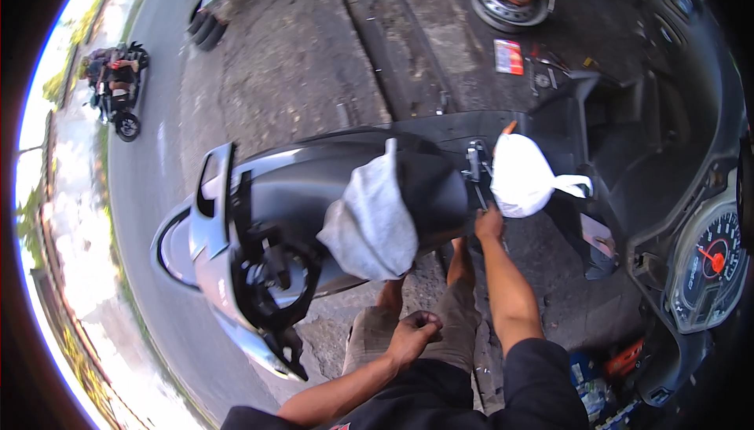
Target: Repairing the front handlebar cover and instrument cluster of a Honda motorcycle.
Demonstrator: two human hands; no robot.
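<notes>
Pavement; perhaps tool near seat edge

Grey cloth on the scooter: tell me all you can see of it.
The light grey, soft-looking fabric cloth lies creased and loosely bunched, draped across the long black scooter seat. One narrow corner points to the seat's far side; the broad part spreads to the near edge. Neither the left hand nor the right hand touches it.

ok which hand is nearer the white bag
Right. The right hand is close by the bag's lower-left edge in the picture; the left hand is farther off, lower and more to the left, above the shorts.
</notes>
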